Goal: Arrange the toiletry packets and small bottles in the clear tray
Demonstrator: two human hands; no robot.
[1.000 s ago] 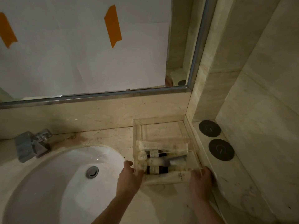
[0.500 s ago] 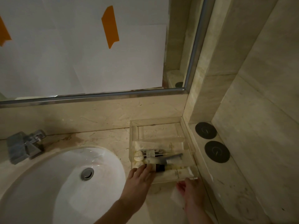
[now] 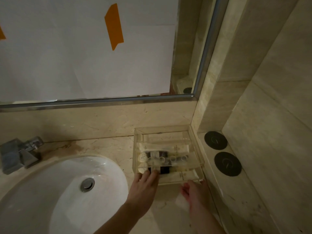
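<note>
The clear tray (image 3: 162, 128) stands in the counter's back right corner. Inside lie cream toiletry packets (image 3: 162, 147) and small dark-labelled bottles (image 3: 157, 155) on their sides with pale round caps to the left. Another cream packet (image 3: 182, 175) lies along the tray's front edge. My left hand (image 3: 145, 186) reaches over the front left rim, and its spread fingertips rest on the front bottle (image 3: 164, 170). Just in front of the tray's right corner, my right hand (image 3: 194, 193) is curled on a white packet (image 3: 181, 202) that sticks out below it.
A white oval sink (image 3: 50, 191) with a metal drain (image 3: 87, 184) fills the left, with a chrome faucet (image 3: 18, 154) behind it. Two black round discs (image 3: 215, 140) lie on the raised ledge right of the tray. The mirror is papered over and carries orange tape (image 3: 114, 26).
My left hand left the tray's left front corner and reached over the rim onto the front bottle. My right hand drew back from the right corner, with a white packet now showing under it.
</note>
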